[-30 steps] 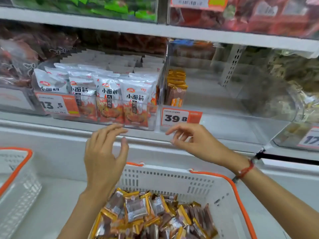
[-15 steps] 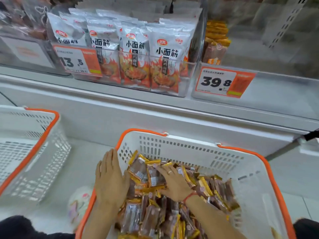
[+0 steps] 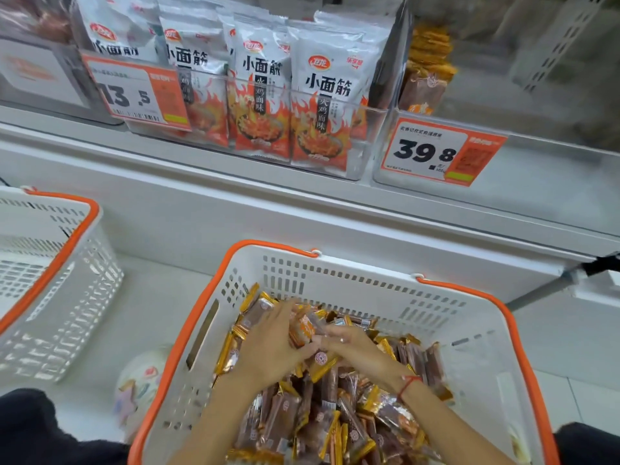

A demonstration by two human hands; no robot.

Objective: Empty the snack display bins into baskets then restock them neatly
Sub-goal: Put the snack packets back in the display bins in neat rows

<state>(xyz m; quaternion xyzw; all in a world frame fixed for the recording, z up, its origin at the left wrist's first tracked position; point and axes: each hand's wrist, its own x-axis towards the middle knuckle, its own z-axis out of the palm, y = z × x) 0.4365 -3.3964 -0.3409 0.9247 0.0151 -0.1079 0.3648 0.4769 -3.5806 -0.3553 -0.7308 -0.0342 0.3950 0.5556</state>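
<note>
A white basket with an orange rim (image 3: 365, 283) stands below me, filled with several small brown and gold snack packets (image 3: 339, 417). Both hands are inside it. My left hand (image 3: 268, 347) curls round a bunch of packets at the pile's far side. My right hand (image 3: 355, 350) meets it from the right, its fingers closing on the same bunch. On the shelf above, the clear bin with the 39.8 tag (image 3: 439, 152) holds only a short row of these packets (image 3: 424, 75) at its left wall.
A second white and orange basket (image 3: 57, 263) stands at the left. A clear bin of white and red noodle-snack bags (image 3: 318, 105) with a 13.5 tag (image 3: 134, 92) sits left of the 39.8 bin. A white ledge (image 3: 235, 213) runs below the bins.
Both hands dropped from the shelf edge into the basket, then came together and gathered a bunch of packets. My view tilted down and closer.
</note>
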